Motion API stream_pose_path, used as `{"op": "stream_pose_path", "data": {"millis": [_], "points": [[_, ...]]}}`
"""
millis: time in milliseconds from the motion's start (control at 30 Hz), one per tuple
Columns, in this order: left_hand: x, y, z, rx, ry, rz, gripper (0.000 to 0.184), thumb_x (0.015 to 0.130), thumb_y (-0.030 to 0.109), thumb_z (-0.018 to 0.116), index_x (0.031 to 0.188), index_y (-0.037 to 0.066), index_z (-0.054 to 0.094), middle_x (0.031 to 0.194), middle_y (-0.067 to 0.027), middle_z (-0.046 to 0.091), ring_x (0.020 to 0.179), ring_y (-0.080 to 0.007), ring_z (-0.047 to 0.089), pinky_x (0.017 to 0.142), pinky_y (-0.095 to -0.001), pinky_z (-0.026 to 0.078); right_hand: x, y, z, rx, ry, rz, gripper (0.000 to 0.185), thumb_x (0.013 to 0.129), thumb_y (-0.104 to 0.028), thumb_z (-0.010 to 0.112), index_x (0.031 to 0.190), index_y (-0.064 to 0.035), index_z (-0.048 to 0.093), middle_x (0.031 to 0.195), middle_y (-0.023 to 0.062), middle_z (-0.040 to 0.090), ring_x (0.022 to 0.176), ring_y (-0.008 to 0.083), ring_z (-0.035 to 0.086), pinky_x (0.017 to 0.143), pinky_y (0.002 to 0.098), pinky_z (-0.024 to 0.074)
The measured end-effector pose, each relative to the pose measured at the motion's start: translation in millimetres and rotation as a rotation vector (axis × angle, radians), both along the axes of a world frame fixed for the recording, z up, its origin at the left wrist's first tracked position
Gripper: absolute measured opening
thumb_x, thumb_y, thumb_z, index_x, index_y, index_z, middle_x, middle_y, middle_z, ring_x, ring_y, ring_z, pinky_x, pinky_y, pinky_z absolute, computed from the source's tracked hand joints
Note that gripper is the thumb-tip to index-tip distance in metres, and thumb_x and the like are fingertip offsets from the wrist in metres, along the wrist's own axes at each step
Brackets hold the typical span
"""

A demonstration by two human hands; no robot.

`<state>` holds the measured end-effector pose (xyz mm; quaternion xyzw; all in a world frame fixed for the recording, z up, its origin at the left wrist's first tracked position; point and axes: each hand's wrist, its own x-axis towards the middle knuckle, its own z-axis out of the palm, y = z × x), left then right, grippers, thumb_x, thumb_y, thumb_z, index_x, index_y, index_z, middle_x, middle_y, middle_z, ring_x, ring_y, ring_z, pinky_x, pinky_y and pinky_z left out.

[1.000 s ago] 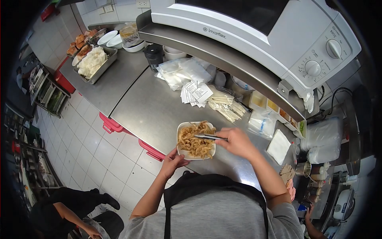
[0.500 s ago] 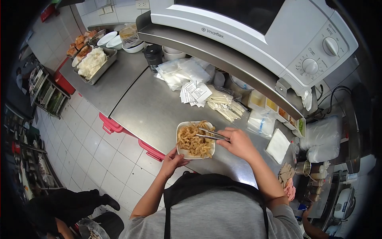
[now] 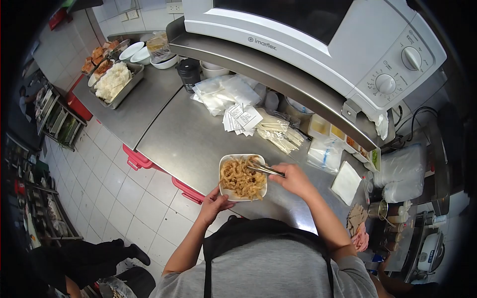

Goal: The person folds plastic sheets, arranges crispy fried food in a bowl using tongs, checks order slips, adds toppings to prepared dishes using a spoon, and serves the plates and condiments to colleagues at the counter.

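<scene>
A white square bowl point(image 3: 264, 193) heaped with brown, curled fried pieces point(image 3: 238, 180) is at the front edge of the steel counter. My left hand point(image 3: 215, 202) grips the bowl's lower left corner, thumb at the rim and fingers partly hidden beneath. In my right hand point(image 3: 293, 179) is a pair of metal tongs point(image 3: 271, 171), reaching in from the right. The tips of the tongs are among the pieces at the bowl's upper right; whether they pinch one I cannot tell.
Behind the bowl lie wrapped chopsticks point(image 3: 278, 130), paper slips point(image 3: 242, 118) and plastic bags point(image 3: 226, 93). A microwave point(image 3: 298, 44) stands on the shelf above. Napkins point(image 3: 347, 183) are to the right. A rice tray point(image 3: 124, 92) sits far left. Another person's legs point(image 3: 94, 260) show lower left.
The tongs have turned and their tips now look closer together, at the bowl's upper right. My right hand has shifted slightly. My left hand keeps hold of the bowl.
</scene>
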<state>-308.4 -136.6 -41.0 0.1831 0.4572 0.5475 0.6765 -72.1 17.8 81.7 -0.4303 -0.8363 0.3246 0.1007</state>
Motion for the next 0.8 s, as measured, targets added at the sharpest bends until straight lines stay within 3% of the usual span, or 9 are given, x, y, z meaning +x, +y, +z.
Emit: {"op": "stream_pose_path", "data": {"millis": [33, 133, 333, 433, 533, 633, 800], "points": [[0.4, -1.4, -0.1, 0.002, -0.005, 0.001, 0.059, 0.090, 0.010, 0.053, 0.143, 0.009, 0.028, 0.119, -0.0100, 0.057, 0.096, -0.0215, 0.063, 0.084, -0.0350, 0.055, 2.9, -0.6, 2.9, -0.018, -0.002, 0.000, 0.030, 0.081, -0.021, 0.067, 0.105, -0.0031, 0.064, 0.090, 0.0148, 0.065, 0.081, 0.0278, 0.062, 0.073, 0.0353, 0.0472], [-0.5, -1.2, -4.8, -0.005, -0.015, 0.004, 0.047, 0.089, 0.010, 0.055, 0.134, 0.004, 0.040, 0.119, -0.0126, 0.057, 0.095, -0.0257, 0.065, 0.084, -0.0369, 0.055, 23.6, 5.7, 2.5, -0.104, 0.075, -0.150, 0.028, 0.082, -0.023, 0.065, 0.103, -0.0053, 0.066, 0.096, 0.0138, 0.065, 0.082, 0.0320, 0.062, 0.074, 0.0383, 0.0477], [1.0, 0.8, 1.5, -0.013, 0.010, 0.015, 0.043, 0.089, 0.009, 0.053, 0.131, 0.004, 0.042, 0.116, -0.0130, 0.058, 0.093, -0.0257, 0.065, 0.083, -0.0367, 0.055, 31.6, -14.1, -26.0, -0.081, 0.000, -0.240, 0.025, 0.082, -0.023, 0.065, 0.103, -0.0080, 0.067, 0.096, 0.0138, 0.065, 0.083, 0.0308, 0.063, 0.074, 0.0378, 0.0477], [-1.7, 0.6, -2.4, -0.006, -0.025, -0.024, 0.059, 0.090, 0.010, 0.053, 0.143, 0.009, 0.028, 0.118, -0.0117, 0.057, 0.094, -0.0242, 0.064, 0.085, -0.0361, 0.055, 25.5, -16.9, -29.5, -0.085, -0.024, -0.210, 0.026, 0.082, -0.023, 0.066, 0.102, -0.0068, 0.067, 0.097, 0.0143, 0.065, 0.083, 0.0311, 0.063, 0.073, 0.0375, 0.0479], [-1.4, 0.0, -2.1, 0.000, -0.024, -0.021, 0.058, 0.090, 0.010, 0.053, 0.143, 0.008, 0.028, 0.118, -0.0123, 0.057, 0.095, -0.0251, 0.064, 0.085, -0.0360, 0.055, 34.6, -11.5, -17.2, -0.099, 0.057, -0.244, 0.026, 0.082, -0.023, 0.066, 0.101, -0.0058, 0.067, 0.097, 0.0140, 0.065, 0.083, 0.0319, 0.063, 0.073, 0.0376, 0.0483], [1.1, -0.3, 0.4, 0.000, 0.002, 0.009, 0.043, 0.089, 0.009, 0.052, 0.131, 0.003, 0.041, 0.117, -0.0134, 0.058, 0.093, -0.0259, 0.065, 0.083, -0.0365, 0.055, 47.9, -6.1, -20.4, -0.033, 0.049, -0.272, 0.027, 0.081, -0.023, 0.066, 0.101, -0.0048, 0.067, 0.097, 0.0136, 0.065, 0.083, 0.0321, 0.063, 0.073, 0.0377, 0.0485], [2.1, 0.8, 0.8, -0.004, 0.006, 0.013, 0.043, 0.089, 0.009, 0.052, 0.131, 0.002, 0.042, 0.116, -0.0131, 0.058, 0.093, -0.0256, 0.065, 0.084, -0.0365, 0.055, 25.7, -18.9, -20.4, -0.024, -0.052, -0.239, 0.026, 0.081, -0.023, 0.066, 0.100, -0.0053, 0.068, 0.098, 0.0130, 0.065, 0.083, 0.0327, 0.062, 0.073, 0.0391, 0.0485]]}}
